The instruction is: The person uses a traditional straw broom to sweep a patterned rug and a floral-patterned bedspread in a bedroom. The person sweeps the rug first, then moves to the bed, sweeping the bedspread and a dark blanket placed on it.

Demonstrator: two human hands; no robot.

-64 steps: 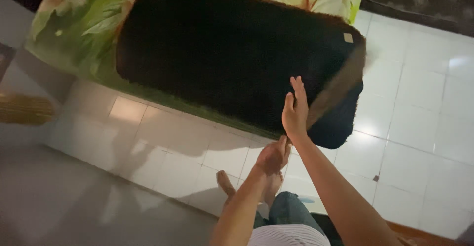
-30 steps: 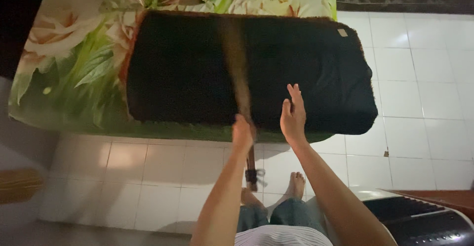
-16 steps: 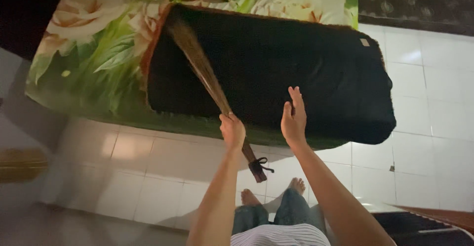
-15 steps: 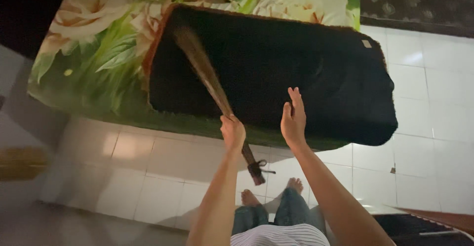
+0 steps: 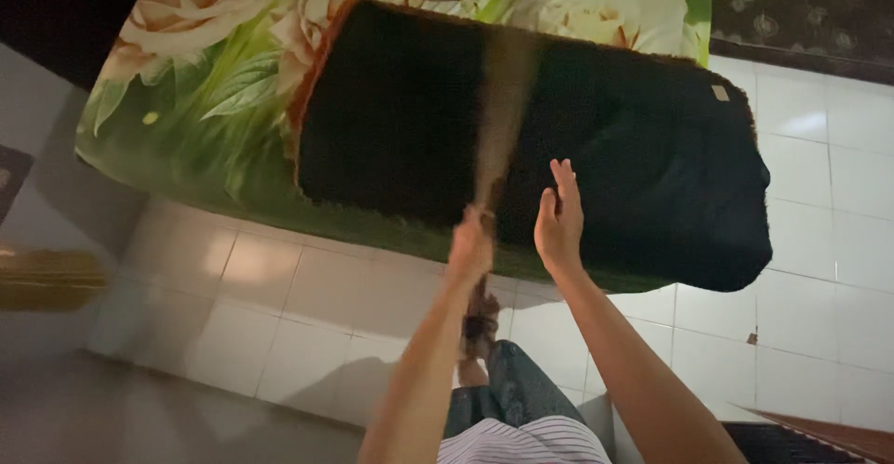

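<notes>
A black fuzzy mat [image 5: 596,138] lies spread over a bed with a green floral sheet [image 5: 196,101]. My left hand [image 5: 470,245] is shut on the handle of a straw hand broom [image 5: 503,101], whose blurred bristles lie across the middle of the mat. My right hand [image 5: 559,222] is open, fingers up, pressing the mat's near edge right beside the broom handle.
White floor tiles [image 5: 279,306] run below the bed edge. My jeans-clad legs [image 5: 507,394] and bare feet stand close to the bed. A dark patterned rug [image 5: 810,7] lies at top right, and a second straw broom [image 5: 47,278] rests at far left.
The broom has swung from the mat's left side toward its middle, blurred in motion. My right hand has stayed on the mat's edge. The view has shifted slightly.
</notes>
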